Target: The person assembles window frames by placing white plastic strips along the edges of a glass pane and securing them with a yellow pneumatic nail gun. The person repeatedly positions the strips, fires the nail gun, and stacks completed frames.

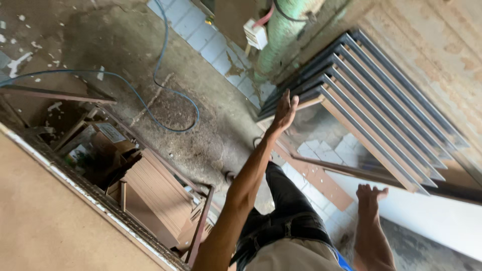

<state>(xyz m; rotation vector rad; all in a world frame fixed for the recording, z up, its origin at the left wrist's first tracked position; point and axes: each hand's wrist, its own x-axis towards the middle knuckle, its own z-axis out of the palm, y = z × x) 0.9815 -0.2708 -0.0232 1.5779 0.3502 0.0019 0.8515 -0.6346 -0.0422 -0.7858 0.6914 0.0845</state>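
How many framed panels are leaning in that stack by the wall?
About 7 framed panels, leaning edge to edge against the wall. The left hand rests on the nearest one; the right hand is near its lower edge. More may be hidden behind.

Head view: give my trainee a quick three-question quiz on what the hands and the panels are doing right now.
1. True or false: the left hand is closed around a tool.
2. What do the stacked framed panels lean against? A) the wall B) a ladder C) a cart
3. Fill in: a long ____ cable loops across the concrete floor.

Key:
1. False. It is open, fingers spread, at the near edge of the front panel. The right hand is open too, lower on that panel.
2. A
3. blue
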